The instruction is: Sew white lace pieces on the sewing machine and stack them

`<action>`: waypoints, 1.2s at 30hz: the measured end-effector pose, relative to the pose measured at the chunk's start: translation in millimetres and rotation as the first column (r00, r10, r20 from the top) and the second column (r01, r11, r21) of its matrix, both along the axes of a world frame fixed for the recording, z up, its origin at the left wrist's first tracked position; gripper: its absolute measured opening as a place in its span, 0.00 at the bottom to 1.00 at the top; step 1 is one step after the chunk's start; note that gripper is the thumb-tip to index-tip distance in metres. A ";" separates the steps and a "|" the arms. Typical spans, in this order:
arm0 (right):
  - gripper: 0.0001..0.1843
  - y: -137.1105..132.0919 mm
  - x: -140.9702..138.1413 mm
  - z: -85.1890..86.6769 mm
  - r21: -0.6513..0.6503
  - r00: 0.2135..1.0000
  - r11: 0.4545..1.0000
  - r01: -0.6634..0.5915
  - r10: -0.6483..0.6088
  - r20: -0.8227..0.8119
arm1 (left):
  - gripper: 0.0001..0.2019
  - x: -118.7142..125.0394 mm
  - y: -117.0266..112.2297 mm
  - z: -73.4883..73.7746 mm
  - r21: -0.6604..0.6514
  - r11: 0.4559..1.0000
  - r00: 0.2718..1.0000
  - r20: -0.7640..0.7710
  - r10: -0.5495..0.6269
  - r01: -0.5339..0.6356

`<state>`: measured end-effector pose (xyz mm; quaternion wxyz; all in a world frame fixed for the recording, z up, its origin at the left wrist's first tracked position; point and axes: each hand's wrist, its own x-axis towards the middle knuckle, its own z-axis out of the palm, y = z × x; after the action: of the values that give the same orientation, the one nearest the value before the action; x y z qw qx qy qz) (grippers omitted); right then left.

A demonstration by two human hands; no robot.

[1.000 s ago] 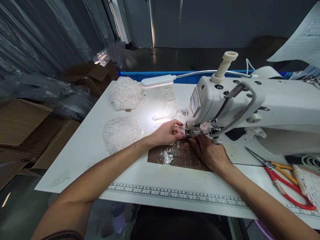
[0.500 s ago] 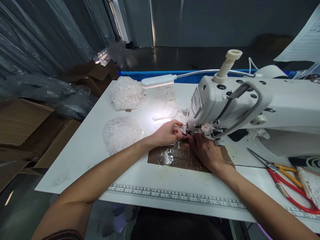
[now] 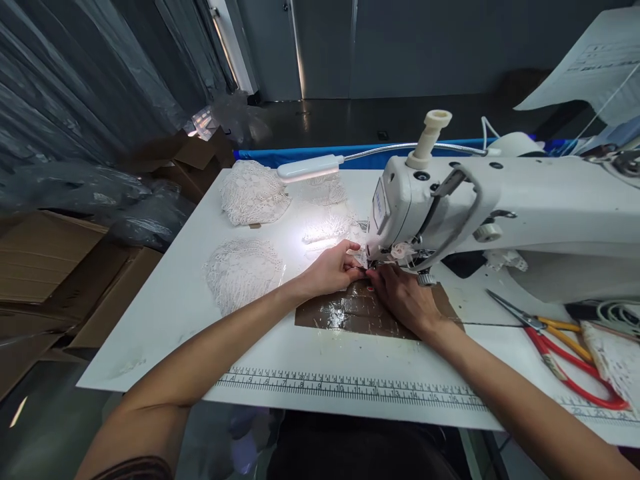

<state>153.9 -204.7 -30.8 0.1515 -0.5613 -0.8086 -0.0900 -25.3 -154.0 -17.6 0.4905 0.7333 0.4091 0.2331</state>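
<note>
Working under the head of a white metal sewing machine (image 3: 545, 200), had the bare left hand (image 3: 336, 270) curled, thumb and fingers nearly together by a thin dark sliver (image 3: 362, 269) too small to identify; could not tell of any lace caught between. Had the bare right hand (image 3: 404, 293) bent low opposite, fingertips partly hidden, hold likewise impossible to tell. Saw white openwork lace fabric (image 3: 330, 227) just beyond the left fingers, on the white tabletop (image 3: 270, 347). Judged it light, limp, easily snagged and apt to slide on the glossy brown sheet (image 3: 333, 313); best pinched flat along a denser edge, clear of the holes.
</note>
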 end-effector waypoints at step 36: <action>0.13 -5.8 44.8 -14.4 -0.127 0.926 0.990 -0.067 0.014 -0.378 | 0.12 -2.0 -1.1 -6.7 0.810 0.455 0.907 -0.420 0.012 0.370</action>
<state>198.8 -210.5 -45.2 0.2667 -0.5603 -0.7802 0.0783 -27.2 -155.1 -24.2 -0.0174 0.9483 0.2342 0.2134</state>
